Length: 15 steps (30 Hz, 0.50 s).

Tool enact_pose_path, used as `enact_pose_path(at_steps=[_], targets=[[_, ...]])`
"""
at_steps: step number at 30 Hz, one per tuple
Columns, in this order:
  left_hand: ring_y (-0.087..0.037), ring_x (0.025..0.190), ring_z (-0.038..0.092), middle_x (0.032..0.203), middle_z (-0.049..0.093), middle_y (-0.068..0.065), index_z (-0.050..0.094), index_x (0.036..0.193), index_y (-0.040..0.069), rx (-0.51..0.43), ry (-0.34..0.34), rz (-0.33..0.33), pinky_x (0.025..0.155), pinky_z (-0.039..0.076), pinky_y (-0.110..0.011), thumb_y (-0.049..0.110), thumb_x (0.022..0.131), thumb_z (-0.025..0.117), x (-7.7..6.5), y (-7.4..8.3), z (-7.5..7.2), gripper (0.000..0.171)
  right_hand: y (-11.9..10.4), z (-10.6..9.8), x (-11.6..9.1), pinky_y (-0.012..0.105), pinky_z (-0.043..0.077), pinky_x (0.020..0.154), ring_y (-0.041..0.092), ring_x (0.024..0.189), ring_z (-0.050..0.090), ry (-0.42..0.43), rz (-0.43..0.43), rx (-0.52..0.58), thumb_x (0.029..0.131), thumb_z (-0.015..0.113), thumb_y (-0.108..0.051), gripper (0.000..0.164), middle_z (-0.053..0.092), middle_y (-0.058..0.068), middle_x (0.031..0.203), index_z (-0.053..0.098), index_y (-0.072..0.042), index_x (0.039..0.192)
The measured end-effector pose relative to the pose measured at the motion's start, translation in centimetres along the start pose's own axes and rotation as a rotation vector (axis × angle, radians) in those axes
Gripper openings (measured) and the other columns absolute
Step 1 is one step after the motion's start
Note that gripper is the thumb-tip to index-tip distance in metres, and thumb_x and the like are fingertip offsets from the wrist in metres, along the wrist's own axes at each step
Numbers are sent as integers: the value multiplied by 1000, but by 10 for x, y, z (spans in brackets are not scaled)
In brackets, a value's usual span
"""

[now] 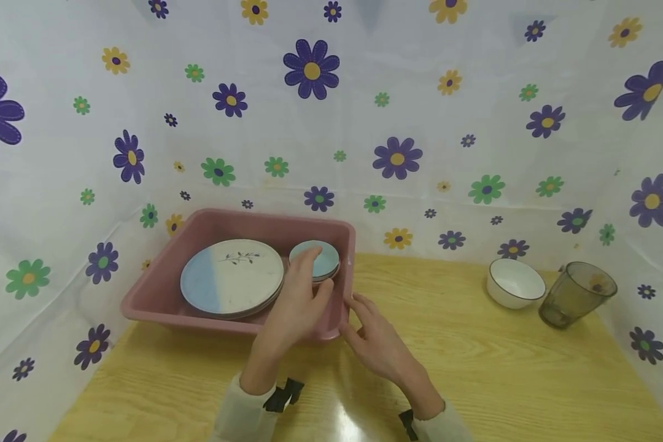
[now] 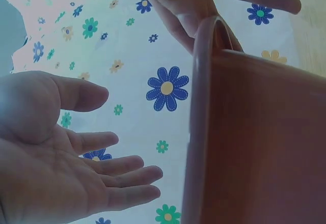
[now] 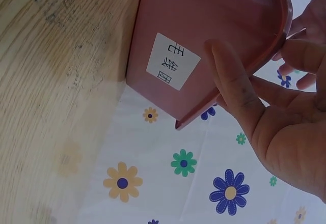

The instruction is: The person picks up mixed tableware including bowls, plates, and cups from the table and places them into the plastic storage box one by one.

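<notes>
My left hand hangs over the pink plastic basin, fingers extended above small light-blue dishes and partly hiding them. In the left wrist view that left hand has its palm showing and fingers spread, holding nothing. Beside the dishes, inside the basin, lies a large blue-and-white plate with a leaf sprig, another plate edge showing beneath. My right hand touches the basin's right rim near its front corner. The right wrist view has its straight thumb by the outer wall, fingertips right at the rim.
A white bowl with a dark rim stands at the right on the wood-grain table. Next to it is a tinted glass mug. Flower-patterned white sheeting surrounds the table. A white label with handwriting sticks to the basin's outside.
</notes>
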<state>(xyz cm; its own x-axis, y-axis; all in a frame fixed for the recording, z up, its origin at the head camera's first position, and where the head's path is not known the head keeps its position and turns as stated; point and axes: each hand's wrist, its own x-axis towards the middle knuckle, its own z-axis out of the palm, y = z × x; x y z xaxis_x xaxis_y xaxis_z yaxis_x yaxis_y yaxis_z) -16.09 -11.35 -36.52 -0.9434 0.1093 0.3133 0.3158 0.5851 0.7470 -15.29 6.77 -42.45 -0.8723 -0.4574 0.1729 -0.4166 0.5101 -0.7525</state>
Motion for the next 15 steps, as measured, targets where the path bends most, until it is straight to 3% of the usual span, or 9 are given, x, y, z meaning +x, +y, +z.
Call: enact_pose_path(at_steps=[5,15], targets=[[-32,142,34,152,34,-21,34,149,1,-3,1,25,116,31,-51,13,99,54,-1,4,2,56,1,-6,0,31,56,73,17,85,66,14,39,15,104,52,-23,50,35,21,153,42,-2,148],[-32,141,34,150,37,-20,38,147,2,-5,21,74,115,33,-51,11,98,56,-6,11,5,52,11,-31,-2,31,54,67,18,80,64,115,147,49,102,54,-20,47,43,16,148,45,-6,146]])
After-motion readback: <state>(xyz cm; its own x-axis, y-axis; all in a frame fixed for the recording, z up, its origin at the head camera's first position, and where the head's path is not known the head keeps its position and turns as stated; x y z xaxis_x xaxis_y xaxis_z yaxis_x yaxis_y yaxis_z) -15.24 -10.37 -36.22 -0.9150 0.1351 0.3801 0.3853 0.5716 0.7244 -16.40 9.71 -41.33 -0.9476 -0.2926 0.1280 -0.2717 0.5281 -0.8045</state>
